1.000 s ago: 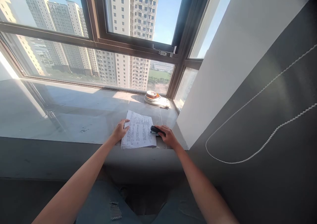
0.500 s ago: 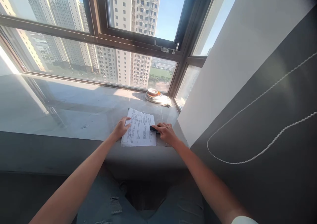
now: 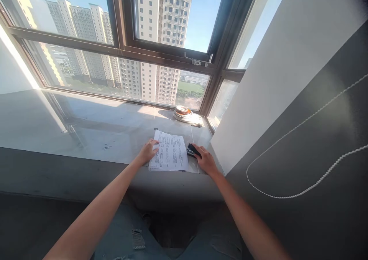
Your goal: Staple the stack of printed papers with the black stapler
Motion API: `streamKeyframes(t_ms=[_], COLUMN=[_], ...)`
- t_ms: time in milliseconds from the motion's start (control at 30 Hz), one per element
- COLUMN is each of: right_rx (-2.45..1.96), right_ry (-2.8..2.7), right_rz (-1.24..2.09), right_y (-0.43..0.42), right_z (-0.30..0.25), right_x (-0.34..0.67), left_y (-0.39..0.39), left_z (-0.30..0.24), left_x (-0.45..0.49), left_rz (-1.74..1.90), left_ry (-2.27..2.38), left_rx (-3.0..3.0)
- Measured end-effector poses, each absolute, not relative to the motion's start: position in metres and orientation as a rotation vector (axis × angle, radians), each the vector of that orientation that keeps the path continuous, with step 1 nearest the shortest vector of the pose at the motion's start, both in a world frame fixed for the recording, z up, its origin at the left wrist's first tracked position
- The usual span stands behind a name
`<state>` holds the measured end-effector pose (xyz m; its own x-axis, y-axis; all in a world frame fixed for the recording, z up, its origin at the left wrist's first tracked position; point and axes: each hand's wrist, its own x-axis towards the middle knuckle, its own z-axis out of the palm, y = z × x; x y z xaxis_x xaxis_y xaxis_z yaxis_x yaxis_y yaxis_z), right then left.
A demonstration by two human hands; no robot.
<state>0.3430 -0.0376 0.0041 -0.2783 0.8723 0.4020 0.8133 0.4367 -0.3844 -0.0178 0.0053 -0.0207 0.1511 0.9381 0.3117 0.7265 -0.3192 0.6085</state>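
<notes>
Some printed papers [image 3: 171, 152] on a window ledge [image 3: 126, 122]
Left hand [image 3: 147, 152] at their left edge, thumb and forefinger apart, pinching or resting, I cannot tell; right hand [image 3: 206, 159] clamped round a black stapler [image 3: 194, 149] by the right edge; forearms [image 3: 102, 202] angled inward.

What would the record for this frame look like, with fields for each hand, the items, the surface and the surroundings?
Left hand: the left hand is on the left edge of the papers
Right hand: the right hand holds a black stapler
Stapler: beside the papers' right edge; contact unclear
Papers: printed, lying near the front edge
Surface: sunlit sill
Farther back: round stack, contents unclear, by the window frame
Right side: hanging bead chain
Outside: tall buildings
</notes>
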Motion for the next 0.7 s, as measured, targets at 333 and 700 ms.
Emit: streamKeyframes(t_ms=[333, 700], right_rx=[-1.329, -1.341], right_ry=[-1.813, -1.962], right_rz=[0.232, 0.295], right_y=[-0.041, -0.031], right_z=[0.023, -0.002], right_x=[0.261, 0.224], left_y=[0.0, 0.01], left_z=[-0.019, -0.029], left_x=[-0.015, -0.021], left_rz=[0.836, 0.915], left_ry=[1.651, 1.656], left_rx=[2.239, 2.282])
